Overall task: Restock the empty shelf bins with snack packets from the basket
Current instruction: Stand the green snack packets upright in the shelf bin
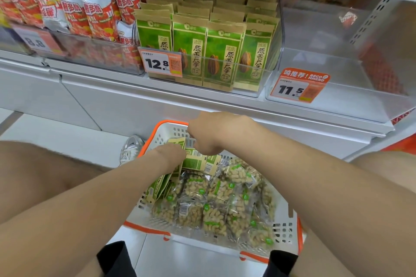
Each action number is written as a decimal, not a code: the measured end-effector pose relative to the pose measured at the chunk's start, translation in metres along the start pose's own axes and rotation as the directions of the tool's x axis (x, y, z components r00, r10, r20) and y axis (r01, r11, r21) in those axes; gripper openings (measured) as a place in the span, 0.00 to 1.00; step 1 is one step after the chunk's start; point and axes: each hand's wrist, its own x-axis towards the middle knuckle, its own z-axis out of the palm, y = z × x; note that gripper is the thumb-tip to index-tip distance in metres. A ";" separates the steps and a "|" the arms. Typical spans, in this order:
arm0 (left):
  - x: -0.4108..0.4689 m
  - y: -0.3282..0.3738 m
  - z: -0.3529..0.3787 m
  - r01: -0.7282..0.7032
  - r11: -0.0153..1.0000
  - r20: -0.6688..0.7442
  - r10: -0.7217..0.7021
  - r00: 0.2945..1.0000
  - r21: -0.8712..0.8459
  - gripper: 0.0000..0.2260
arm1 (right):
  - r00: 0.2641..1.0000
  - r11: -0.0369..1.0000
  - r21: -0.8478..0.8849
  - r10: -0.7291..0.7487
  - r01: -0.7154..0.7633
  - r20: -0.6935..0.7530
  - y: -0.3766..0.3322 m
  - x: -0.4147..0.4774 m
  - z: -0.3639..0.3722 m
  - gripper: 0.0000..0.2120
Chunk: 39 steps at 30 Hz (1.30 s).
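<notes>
Tag (297, 85) reads 11.5, RECOMMEND; green packets (198, 161) in basket (284, 229).

My bare forearms reach forward and down, drawing close together in front of me. My left hand (171, 153) lies lower, its back up and its fingers hidden, so I cannot tell their grip. My right hand (210, 134) is just above it, wrist bent, knuckles up, fingers curled onto green packets (200, 161).
</notes>
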 end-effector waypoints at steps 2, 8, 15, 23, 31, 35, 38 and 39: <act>-0.001 0.000 -0.006 0.034 0.999 -0.029 -0.034 0.999 -0.023 0.13 | 1.000 1.000 0.010 0.000 0.000 0.008 0.003 0.002 0.001 0.07; -0.004 -0.009 -0.040 0.092 0.957 -0.142 -0.134 0.981 -0.273 0.13 | 1.000 1.000 0.028 0.006 -0.006 0.005 0.016 0.000 -0.007 0.12; -0.024 -0.005 -0.106 -0.143 0.655 -0.441 -0.316 0.840 -0.742 0.14 | 0.970 0.982 0.147 0.143 -0.115 -0.195 0.061 -0.020 -0.040 0.09; -0.044 -0.004 -0.150 -0.411 -0.171 -0.343 -0.323 0.882 -0.895 0.05 | 0.920 0.954 0.200 0.275 -0.225 -0.278 0.111 -0.054 -0.050 0.08; -0.061 0.017 -0.179 -0.577 -0.363 -0.442 -0.392 0.807 -0.731 0.12 | 0.765 0.887 0.451 0.357 -0.098 -0.536 0.125 -0.083 -0.064 0.08; -0.057 0.015 -0.189 -0.675 -0.411 -0.472 -0.495 0.729 -0.612 0.08 | 0.709 0.868 0.492 0.385 -0.062 -0.590 0.132 -0.095 -0.067 0.20; -0.058 0.011 -0.200 -0.717 -0.148 -0.546 -0.551 0.632 -0.681 0.08 | 0.675 0.856 0.514 0.414 -0.062 -0.610 0.140 -0.101 -0.068 0.22; -0.058 0.010 -0.204 -0.708 0.022 -0.594 -0.564 0.574 -0.706 0.07 | 0.639 0.852 0.520 0.438 -0.069 -0.633 0.143 -0.101 -0.068 0.19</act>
